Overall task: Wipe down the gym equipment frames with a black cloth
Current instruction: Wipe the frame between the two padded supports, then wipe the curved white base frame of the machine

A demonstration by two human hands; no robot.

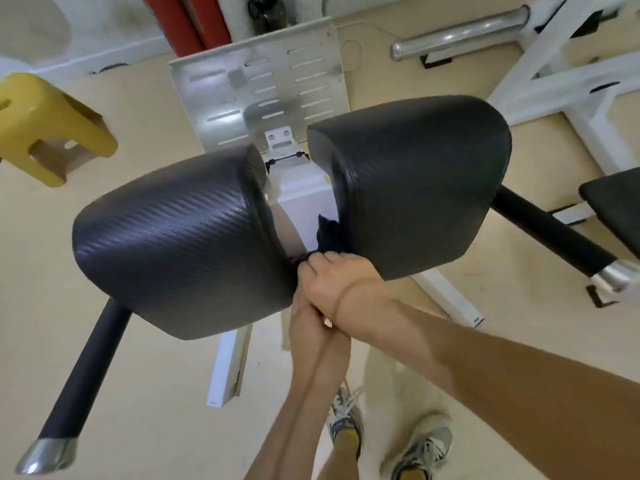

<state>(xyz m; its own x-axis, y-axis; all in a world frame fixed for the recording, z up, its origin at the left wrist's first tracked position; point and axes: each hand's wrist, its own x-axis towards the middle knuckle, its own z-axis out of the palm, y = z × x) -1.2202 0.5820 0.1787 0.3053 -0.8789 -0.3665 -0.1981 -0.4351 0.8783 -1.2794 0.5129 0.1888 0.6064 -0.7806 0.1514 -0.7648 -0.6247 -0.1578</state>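
A gym: padded machine [180,244], footplate [242,98], chrome bar [460,32].

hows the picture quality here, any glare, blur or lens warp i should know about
Head view: the wide-angle lens stretches things toward the edges; soft glare streaks the left pad and the metal footplate; the shoes and yellow stool are smeared by blur; the black cloth lies in shadow beside the right pad, its folds barely readable.
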